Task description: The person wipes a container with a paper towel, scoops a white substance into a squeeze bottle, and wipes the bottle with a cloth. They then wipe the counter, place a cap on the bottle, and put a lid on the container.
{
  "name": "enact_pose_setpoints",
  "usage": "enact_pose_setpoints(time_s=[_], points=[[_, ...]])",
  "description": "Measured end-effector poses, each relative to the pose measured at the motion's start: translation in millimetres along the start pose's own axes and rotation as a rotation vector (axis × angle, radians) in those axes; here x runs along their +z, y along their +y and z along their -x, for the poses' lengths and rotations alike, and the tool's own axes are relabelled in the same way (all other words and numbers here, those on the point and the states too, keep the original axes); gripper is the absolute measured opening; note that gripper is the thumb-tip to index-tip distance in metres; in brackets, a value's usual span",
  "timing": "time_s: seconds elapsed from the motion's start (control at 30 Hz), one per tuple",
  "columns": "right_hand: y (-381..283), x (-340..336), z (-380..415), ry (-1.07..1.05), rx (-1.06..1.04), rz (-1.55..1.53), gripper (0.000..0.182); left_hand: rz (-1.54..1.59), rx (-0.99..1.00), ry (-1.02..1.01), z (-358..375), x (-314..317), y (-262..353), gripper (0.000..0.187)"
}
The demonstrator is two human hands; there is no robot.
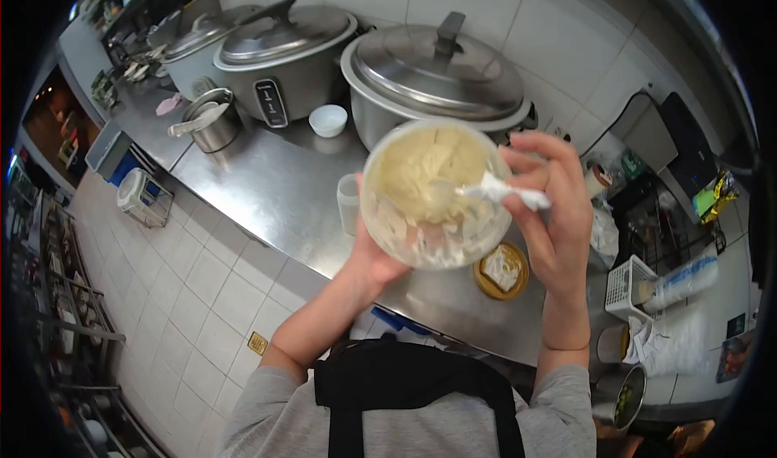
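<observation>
Both hands work above the steel counter [275, 191]: the left hand [368, 256] cups a round clear plastic tub of pale cream [433, 192] from beneath, while the right hand [554, 215] pinches a white plastic spoon [498, 189] dipped inside.

Clear plastic tub of pale cream [433, 195] held above steel table [275, 187], white plastic spoon [502, 191] in it. Far: big lidded steel pot [437, 74]; small white bowl [328, 120] to its left; round yellow lid [501, 270] near-right.

Site: I see a commercial kitchen | steel counter [267, 183] | big rice cookers [283, 53] | white tiled wall [558, 37]
</observation>
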State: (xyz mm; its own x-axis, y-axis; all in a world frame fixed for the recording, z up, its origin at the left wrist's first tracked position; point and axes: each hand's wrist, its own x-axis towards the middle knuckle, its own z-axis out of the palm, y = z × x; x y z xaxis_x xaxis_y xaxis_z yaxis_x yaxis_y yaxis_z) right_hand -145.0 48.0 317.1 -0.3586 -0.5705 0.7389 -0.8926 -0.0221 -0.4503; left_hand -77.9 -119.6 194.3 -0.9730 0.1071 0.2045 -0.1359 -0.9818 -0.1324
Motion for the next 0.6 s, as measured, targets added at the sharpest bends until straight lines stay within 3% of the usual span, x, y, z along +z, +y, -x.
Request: enact_pose_setpoints(time_s=[0.1,0.13,0.2,0.23,0.4,0.47,0.53,0.6], points=[[4,12,-34,0.074,-0.388,0.306,0.015,-0.300,0.131,-0.099,-24,38,20,0.069],[7,23,-41,0.082,-0.402,0.296,0.015,-0.410,0.206,-0.111,-30,49,28,0.073],[11,51,-55,0.031,-0.281,0.134,0.017,-0.160,0.159,-0.031,-34,51,54,0.083],[19,66,-67,0.035,-0.292,0.126,0.017,-0.098,0.236,0.085,-45,53,65,0.091],[69,179,-116,-0.049,-0.332,0.206,0.016,-0.260,0.476,-0.002,-85,40,178,0.087],[73,206,-135,-0.104,-0.354,0.198,0.016,-0.335,0.589,-0.006,-72,45,215,0.086],[77,237,-141,-0.159,-0.348,0.193,0.016,-0.430,0.668,0.113,-60,44,241,0.085],[72,261,-141,-0.085,-0.496,0.174,0.016,-0.384,0.638,0.115,-38,43,261,0.088]])
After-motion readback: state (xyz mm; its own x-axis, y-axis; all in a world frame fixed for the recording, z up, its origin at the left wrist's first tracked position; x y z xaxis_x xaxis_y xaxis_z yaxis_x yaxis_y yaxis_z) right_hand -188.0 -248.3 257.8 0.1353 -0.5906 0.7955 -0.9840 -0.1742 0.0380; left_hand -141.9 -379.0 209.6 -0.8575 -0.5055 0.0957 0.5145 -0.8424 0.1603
